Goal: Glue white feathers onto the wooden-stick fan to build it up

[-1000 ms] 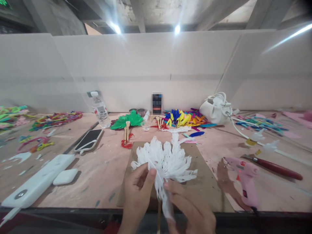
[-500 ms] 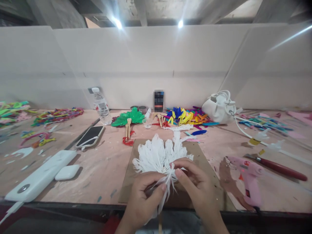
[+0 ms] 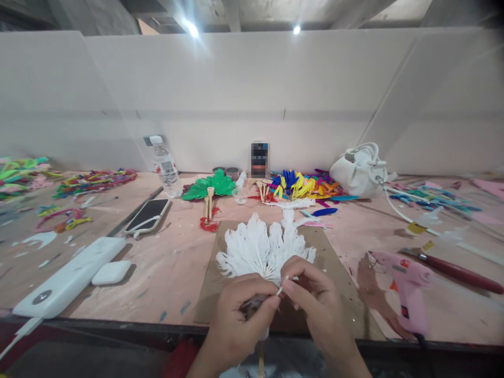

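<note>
A fan of white feathers (image 3: 263,248) spreads over a brown cardboard sheet (image 3: 334,273) at the table's near edge. My left hand (image 3: 240,320) is closed around the fan's base, where a wooden stick (image 3: 261,365) hangs below the table edge. My right hand (image 3: 315,302) pinches a thin white feather quill (image 3: 280,289) against the left thumb, just under the fan. Both hands touch each other at the fan's base.
A pink glue gun (image 3: 409,289) and a red-handled tool (image 3: 457,272) lie to the right. On the left are a white power bank (image 3: 66,283), a small white case (image 3: 111,273), a phone (image 3: 147,215) and a water bottle (image 3: 165,168). Coloured feathers (image 3: 303,186), a green feather fan (image 3: 208,188) and a white bag (image 3: 358,170) stand at the back.
My right hand has risen from the long loose feather to the fan's base and now pinches a quill tip. The fan has settled lower and flatter on the cardboard.
</note>
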{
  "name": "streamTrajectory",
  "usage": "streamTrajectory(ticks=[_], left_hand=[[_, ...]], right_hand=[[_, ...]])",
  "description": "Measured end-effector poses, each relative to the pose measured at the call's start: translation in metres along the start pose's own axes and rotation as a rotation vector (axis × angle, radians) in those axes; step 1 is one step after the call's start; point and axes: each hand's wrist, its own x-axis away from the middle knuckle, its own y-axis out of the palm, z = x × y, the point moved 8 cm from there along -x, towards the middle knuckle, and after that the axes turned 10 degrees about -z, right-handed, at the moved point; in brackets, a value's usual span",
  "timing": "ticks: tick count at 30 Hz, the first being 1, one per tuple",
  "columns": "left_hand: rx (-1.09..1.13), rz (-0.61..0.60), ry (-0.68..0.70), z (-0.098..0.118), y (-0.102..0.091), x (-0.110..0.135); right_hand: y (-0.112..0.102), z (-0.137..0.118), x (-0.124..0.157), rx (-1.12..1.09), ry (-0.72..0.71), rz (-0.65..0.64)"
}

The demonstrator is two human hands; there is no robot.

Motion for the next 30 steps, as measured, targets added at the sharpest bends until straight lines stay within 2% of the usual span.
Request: streamTrajectory(ticks=[3,6,8,13,19,22,26,30], left_hand=[[-0.013,-0.042,0.020,0.003,0.002,0.002],[-0.018,0.052,-0.015,-0.001,-0.005,0.003],[0.005,0.098,-0.055,-0.005,-0.008,0.003],[0.077,-0.023,-0.089,-0.008,0.000,-0.002],[0.144,-0.041,-0.103,-0.013,-0.001,0.000],[0.147,-0.032,-0.086,-0.015,-0.002,0.000],[0.209,-0.023,-0.066,-0.021,-0.004,0.002],[0.289,-0.073,-0.030,-0.022,-0.001,0.007]], right_hand=[[0.004,0.014,0.004,-0.127,0.076,-0.050],[0.004,0.010,0.008,-0.090,0.073,-0.052],[0.001,-0.007,0.009,0.082,-0.018,-0.025],[0.005,-0.046,0.010,0.617,-0.235,-0.170],[0.011,-0.054,0.017,0.886,-0.369,-0.305],[0.019,-0.060,0.021,1.005,-0.447,-0.279],[0.028,-0.063,0.022,0.990,-0.532,-0.207],[0.026,-0.057,0.022,0.788,-0.472,-0.104]])
